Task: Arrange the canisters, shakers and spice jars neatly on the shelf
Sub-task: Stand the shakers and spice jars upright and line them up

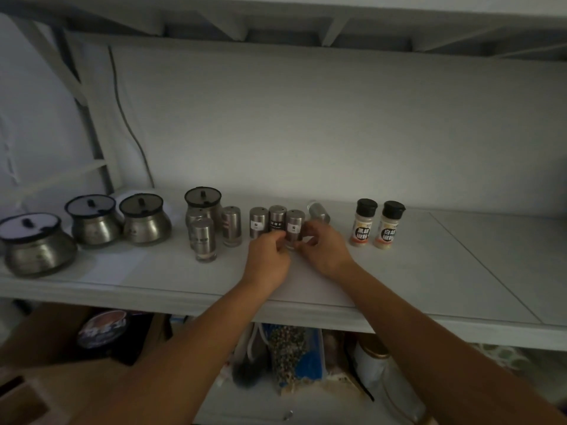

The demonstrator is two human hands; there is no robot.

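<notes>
On the white shelf [429,271] stand several steel canisters with dark-rimmed lids, one at the far left [35,245], two more [92,220] [144,220] beside it and a taller one [202,200] further right. Several steel shakers stand mid-shelf [204,239] [231,222] [258,222] [277,217]. My left hand [268,256] and my right hand [325,250] both grip the base of one labelled shaker [295,225]. Another shaker [319,211] lies tipped behind my right hand. Two black-capped spice jars [363,222] [388,225] stand to the right.
A grey cable [129,124] hangs down the back wall at the left. The shelf's front edge [184,299] runs below my wrists. Under the shelf sit a brown box [46,348], bags and a white tin [371,360].
</notes>
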